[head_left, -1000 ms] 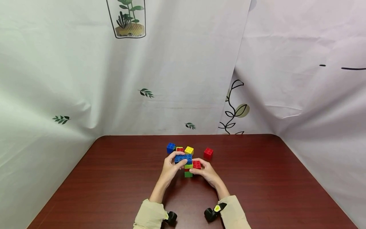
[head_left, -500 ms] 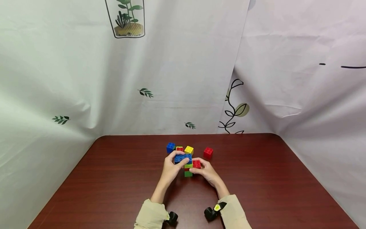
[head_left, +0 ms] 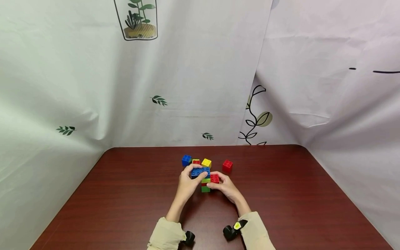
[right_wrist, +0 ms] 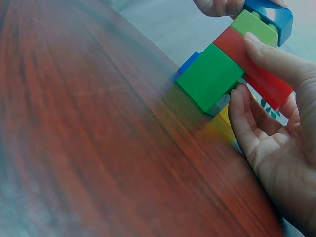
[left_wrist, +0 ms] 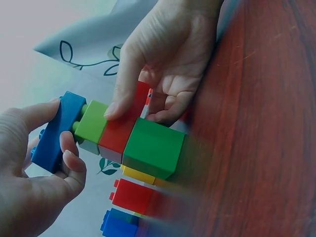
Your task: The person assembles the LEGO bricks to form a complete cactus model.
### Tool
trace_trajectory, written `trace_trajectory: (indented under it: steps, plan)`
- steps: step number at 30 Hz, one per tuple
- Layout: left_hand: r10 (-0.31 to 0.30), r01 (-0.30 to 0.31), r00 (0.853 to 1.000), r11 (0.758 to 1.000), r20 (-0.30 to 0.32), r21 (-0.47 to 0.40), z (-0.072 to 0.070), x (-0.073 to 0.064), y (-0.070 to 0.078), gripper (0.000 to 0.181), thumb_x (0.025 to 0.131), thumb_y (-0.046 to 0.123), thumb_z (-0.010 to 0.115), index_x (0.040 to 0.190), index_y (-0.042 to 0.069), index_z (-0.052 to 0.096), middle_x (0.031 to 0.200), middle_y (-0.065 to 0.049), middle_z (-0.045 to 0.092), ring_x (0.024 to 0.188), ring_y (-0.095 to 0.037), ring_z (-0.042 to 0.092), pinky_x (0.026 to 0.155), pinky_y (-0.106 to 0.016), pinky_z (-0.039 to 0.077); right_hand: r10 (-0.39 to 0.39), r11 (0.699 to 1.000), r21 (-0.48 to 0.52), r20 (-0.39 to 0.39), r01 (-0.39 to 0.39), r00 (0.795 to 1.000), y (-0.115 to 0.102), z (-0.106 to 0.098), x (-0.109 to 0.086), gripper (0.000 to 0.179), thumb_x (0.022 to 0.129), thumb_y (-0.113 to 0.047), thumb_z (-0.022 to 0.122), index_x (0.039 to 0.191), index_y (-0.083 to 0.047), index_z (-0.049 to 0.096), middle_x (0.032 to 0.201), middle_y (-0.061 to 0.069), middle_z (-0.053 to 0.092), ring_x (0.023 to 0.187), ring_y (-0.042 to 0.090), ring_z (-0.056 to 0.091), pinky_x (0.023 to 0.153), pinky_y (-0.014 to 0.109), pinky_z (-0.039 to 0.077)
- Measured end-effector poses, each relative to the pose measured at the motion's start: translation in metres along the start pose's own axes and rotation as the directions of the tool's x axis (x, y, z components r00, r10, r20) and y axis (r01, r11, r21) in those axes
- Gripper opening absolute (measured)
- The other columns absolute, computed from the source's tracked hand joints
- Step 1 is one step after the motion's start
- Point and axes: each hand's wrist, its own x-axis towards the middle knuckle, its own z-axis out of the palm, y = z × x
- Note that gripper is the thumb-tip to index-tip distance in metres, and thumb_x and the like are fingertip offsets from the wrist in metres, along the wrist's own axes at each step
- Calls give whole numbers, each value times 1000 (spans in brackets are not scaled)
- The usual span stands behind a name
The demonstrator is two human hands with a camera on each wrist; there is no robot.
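Observation:
A stack of toy building bricks stands between my hands: a green brick (left_wrist: 154,148) at the bottom, then a long red brick (left_wrist: 118,136), a lime brick (left_wrist: 93,123), and a long blue brick (left_wrist: 61,131) on top. With thumb and fingers my left hand (head_left: 185,186) pinches the blue brick, which juts out to the left. Studs of the lime brick show in a narrow gap beneath it in the left wrist view. My right hand (head_left: 229,190) grips the long red brick, its thumb on the near side and fingers behind, where they are partly hidden.
Behind the stack on the brown table (head_left: 125,194) lie a blue brick (head_left: 186,160), a red brick (head_left: 196,162) and a yellow brick (head_left: 206,163). Another red brick (head_left: 227,166) sits apart to the right. A white printed curtain (head_left: 193,69) hangs beyond the table's far edge.
My left thumb has shifted slightly to the right over the blue brick. The right hand and the stack have stayed in place.

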Motion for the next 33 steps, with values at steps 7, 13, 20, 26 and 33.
trace_trajectory:
  steps: [7, 13, 20, 26, 33]
  plan:
    - [7, -7, 1000, 1000, 4, 0, 1, 1, 0, 25, 87, 19, 74, 107, 6, 67, 116, -17, 63, 103, -26, 62, 89, -34, 56, 3, 1000, 8, -5, -3, 1000, 0, 0, 1, 47, 88, -14, 71, 128, 4, 53, 108, -1, 69, 90, 4, 65, 83, 20, 54]
    - [11, -11, 1000, 1000, 5, -5, 1, 1, 0, 25, 86, 18, 74, 107, 6, 67, 116, -17, 63, 104, -26, 62, 88, -28, 55, 5, 1000, 7, -9, -5, 1000, 0, 0, 0, 48, 88, -14, 71, 128, 4, 53, 102, -5, 69, 88, 5, 65, 82, 19, 54]
    - [17, -17, 1000, 1000, 12, 8, 2, -1, 2, 25, 85, 16, 75, 106, 5, 67, 116, -16, 62, 103, -25, 61, 84, -25, 54, 2, 1000, 10, -5, -2, 1000, 0, -1, -1, 47, 89, -13, 70, 129, 4, 52, 104, -5, 69, 88, 4, 65, 82, 19, 53]
    - [15, -15, 1000, 1000, 17, -1, 1, 0, 1, 25, 85, 17, 75, 106, 5, 67, 115, -17, 62, 102, -25, 61, 82, -19, 53, 2, 1000, 14, -5, -2, 1000, 0, 0, -1, 47, 89, -13, 70, 129, 4, 53, 106, -1, 69, 88, 4, 65, 82, 19, 53]
    - [9, -8, 999, 1000, 32, -21, -2, 1, 0, 26, 85, 15, 75, 106, 3, 67, 115, -17, 64, 102, -25, 62, 85, -26, 56, -3, 1000, 11, -8, 3, 1000, 0, 1, 0, 46, 89, -13, 70, 128, 4, 53, 115, 14, 68, 90, 4, 65, 83, 19, 53]
